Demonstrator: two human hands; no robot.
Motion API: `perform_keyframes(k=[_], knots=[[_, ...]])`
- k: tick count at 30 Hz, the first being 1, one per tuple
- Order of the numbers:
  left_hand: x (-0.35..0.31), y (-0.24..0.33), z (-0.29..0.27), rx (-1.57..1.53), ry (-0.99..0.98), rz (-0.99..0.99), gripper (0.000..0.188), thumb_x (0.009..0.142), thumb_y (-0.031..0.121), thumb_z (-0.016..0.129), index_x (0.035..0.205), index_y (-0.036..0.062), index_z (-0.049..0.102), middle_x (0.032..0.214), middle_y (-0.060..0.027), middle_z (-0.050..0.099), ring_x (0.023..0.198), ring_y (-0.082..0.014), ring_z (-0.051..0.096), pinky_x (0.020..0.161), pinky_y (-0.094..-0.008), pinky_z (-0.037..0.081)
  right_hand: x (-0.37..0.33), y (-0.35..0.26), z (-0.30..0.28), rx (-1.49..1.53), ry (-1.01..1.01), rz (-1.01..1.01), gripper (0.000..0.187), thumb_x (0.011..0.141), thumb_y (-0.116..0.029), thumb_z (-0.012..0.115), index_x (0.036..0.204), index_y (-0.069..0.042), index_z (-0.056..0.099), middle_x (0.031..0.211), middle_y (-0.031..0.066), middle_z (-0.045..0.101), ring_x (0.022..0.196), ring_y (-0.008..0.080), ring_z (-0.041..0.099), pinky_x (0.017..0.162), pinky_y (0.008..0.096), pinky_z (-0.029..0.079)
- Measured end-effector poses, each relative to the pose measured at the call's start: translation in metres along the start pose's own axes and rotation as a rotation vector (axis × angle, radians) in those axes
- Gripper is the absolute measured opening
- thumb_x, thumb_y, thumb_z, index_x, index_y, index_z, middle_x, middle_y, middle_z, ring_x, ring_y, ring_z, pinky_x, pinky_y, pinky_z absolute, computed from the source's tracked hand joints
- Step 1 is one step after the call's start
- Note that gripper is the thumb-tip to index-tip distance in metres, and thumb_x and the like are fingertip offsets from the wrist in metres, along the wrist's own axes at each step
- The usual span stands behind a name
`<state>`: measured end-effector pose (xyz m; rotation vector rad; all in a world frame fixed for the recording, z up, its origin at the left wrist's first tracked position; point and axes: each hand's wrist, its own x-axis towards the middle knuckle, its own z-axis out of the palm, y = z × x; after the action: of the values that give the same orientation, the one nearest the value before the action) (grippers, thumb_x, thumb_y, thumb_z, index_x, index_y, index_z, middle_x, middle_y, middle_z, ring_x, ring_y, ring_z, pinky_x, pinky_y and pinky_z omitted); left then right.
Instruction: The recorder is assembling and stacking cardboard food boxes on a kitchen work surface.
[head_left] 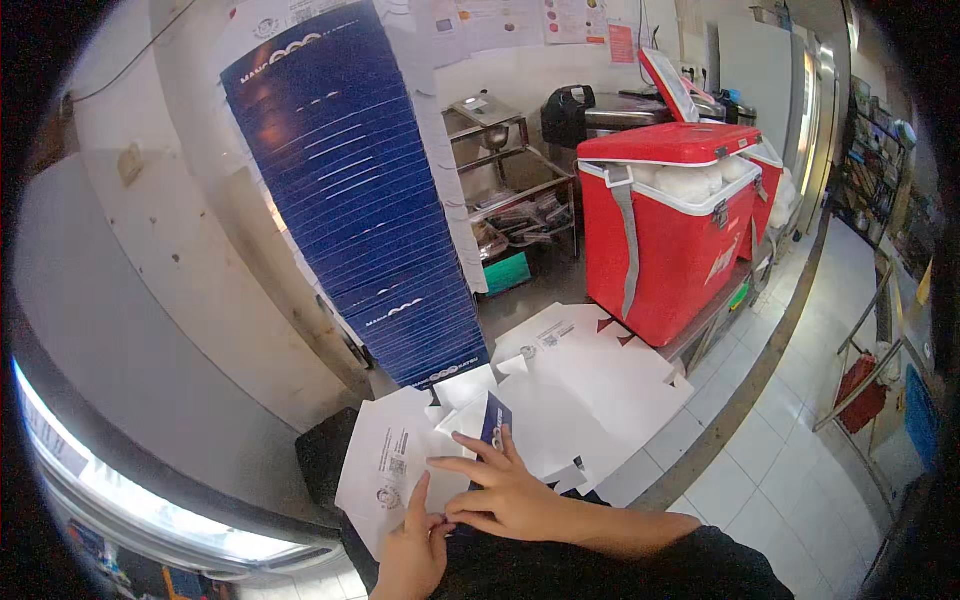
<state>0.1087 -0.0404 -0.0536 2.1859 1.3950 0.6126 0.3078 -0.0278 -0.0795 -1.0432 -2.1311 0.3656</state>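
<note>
Filling the left side: a broad grey panel [150, 330], with a brightly lit strip [140, 490] along its near edge.
Wall: a cream, stained wall [110, 180] stands at the far left, behind the panel.
Blue stack: a tall pile of dark blue cartons [350, 190] rises just beyond the hands, a little to the left.
White carton: a partly folded piece of white card [380, 465] lies under and before both hands, printed on its left panel; a blue panel [494, 415] shows at its far right.
Left hand: the left hand [413, 555] comes in from the near side, forefinger stretched over the card, thumb bent toward the other hand; whether it pinches the card, I cannot tell.
Right hand: the right hand [515, 500] reaches leftward from a black sleeve [660, 570], its outer fingers spread over the card, its tips on the near side drawn together by the left thumb; I cannot tell what, if anything, is between them.
Metal rack: a shelved rack [510, 170] stands beyond the stack, a teal block [507, 273] at its near side.
Flat card: a wide white sheet [590, 400] spreads right of the carton.
Red cooler: a red cooler box [655, 255] sits beyond that sheet, its lid tilted over white bags [690, 183].
Floor: pale tiles [770, 420] run along the right.
</note>
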Motion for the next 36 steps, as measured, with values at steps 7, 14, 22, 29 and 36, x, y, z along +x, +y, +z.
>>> perform_keyframes(k=[7,14,22,29,36], knots=[[0.005,-0.01,-0.054,0.111,0.063,0.525,0.012,0.07,0.006,0.068,0.081,0.0124,0.07,0.09,-0.0039,0.073,0.094,-0.0251,0.067,0.091,-0.0452,0.048,0.007,0.022,-0.084,-0.112,-0.05,0.075,0.052,0.074,-0.05,0.076,0.11,-0.015,0.063,0.152,0.0197,0.031,0.138,0.0446,0.03,0.106,0.0696,0.022],[0.014,-0.051,-0.119,0.561,0.86,0.36,0.033,0.076,0.029,0.08,0.099,0.0103,0.065,0.133,-0.0132,0.055,0.129,-0.0406,0.046,0.105,-0.0531,0.035,0.034,-0.006,-0.176,0.039,-0.38,-0.09,0.018,0.087,-0.024,0.068,0.091,-0.008,0.061,0.148,0.0098,0.042,0.095,0.0297,0.066,0.074,0.0385,0.053],[0.172,0.006,-0.262,0.052,0.781,0.676,0.064,0.091,0.013,0.062,0.146,0.0044,0.031,0.15,-0.0169,0.035,0.141,-0.0323,0.031,0.114,-0.0501,0.027,0.178,-0.05,-0.315,-0.397,0.436,-0.606,0.022,0.079,-0.018,0.078,0.092,-0.005,0.066,0.11,0.0051,0.064,0.093,0.0169,0.062,0.07,0.0284,0.05],[0.277,0.102,-0.307,0.002,0.696,0.721,0.071,0.088,0.022,0.07,0.146,0.006,0.033,0.146,-0.0152,0.041,0.135,-0.0302,0.041,0.111,-0.0456,0.033,0.337,-0.033,-0.358,-0.499,0.793,-0.541,0.031,0.089,-0.031,0.069,0.096,-0.001,0.063,0.076,0.0079,0.06,0.071,0.0166,0.057,0.065,0.0323,0.046],[0.329,0.096,-0.322,-0.027,0.722,0.905,0.057,0.09,0.018,0.067,0.135,0.0042,0.035,0.111,-0.0098,0.058,0.111,-0.0225,0.056,0.099,-0.037,0.041,0.387,0.009,-0.358,-0.343,0.414,-0.425,0.04,0.091,-0.044,0.064,0.091,-0.004,0.065,0.07,0.0064,0.057,0.066,0.0143,0.051,0.063,0.0314,0.041]])
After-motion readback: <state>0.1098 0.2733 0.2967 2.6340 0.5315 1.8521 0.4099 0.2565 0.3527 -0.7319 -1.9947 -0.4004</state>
